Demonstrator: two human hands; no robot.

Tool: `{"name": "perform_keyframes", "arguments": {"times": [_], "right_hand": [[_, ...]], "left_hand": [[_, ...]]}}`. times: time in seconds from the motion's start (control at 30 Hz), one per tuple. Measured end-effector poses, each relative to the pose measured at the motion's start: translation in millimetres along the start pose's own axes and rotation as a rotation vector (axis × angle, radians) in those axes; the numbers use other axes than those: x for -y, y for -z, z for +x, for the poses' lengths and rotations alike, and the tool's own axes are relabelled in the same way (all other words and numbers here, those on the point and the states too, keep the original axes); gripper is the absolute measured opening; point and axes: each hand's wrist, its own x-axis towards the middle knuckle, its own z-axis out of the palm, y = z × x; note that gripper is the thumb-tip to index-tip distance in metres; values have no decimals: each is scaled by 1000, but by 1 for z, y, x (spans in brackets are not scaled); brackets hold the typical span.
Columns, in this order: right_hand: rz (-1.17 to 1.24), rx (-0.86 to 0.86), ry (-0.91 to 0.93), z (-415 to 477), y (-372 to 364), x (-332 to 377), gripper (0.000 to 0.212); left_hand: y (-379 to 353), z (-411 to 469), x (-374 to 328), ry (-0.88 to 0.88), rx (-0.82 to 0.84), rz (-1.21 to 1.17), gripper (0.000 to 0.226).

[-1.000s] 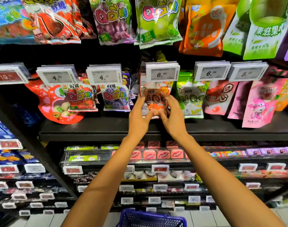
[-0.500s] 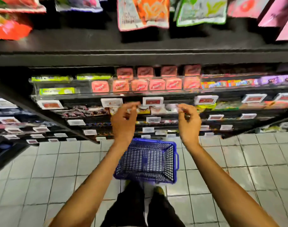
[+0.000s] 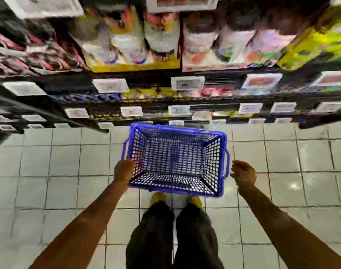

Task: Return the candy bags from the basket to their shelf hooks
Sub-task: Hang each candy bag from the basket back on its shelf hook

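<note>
The blue mesh basket [image 3: 175,133] stands on the tiled floor in front of my feet, and only bare mesh shows inside it. My left hand [image 3: 124,169] is at the basket's left rim near the front corner; its fingers are blurred and partly covered by the mesh wall, so the grip is unclear. Just off the basket's right handle hovers my right hand [image 3: 243,171], fingers loosely curled and holding nothing. The hanging candy bags are out of view.
Low shelves [image 3: 165,74] with blurred boxed goods and white price tags [image 3: 187,83] run across the top of the view, right behind the basket. Pale floor tiles [image 3: 59,162] spread to both sides. My dark trouser legs [image 3: 173,235] and yellow shoes stand below the basket.
Both hands left the orange bag on its hook and dropped to the basket's sides. My view swung from the hanging bags down to the floor.
</note>
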Motion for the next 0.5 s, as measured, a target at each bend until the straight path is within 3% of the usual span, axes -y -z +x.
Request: {"name": "perform_keyframes", "arguments": {"times": [0.1, 0.2, 0.37, 0.5], "right_hand": [[-212, -77, 0, 53, -25, -40, 41], [-316, -42, 1, 102, -47, -69, 59], [-308, -34, -12, 139, -69, -89, 39], [-281, -36, -61, 117, -57, -75, 34]], "left_hand": [[-16, 63, 46, 92, -76, 12, 14], [-33, 113, 74, 137, -186, -19, 31], [-47, 157, 94, 103, -216, -46, 43], [-31, 126, 105, 141, -245, -125, 28]]}}
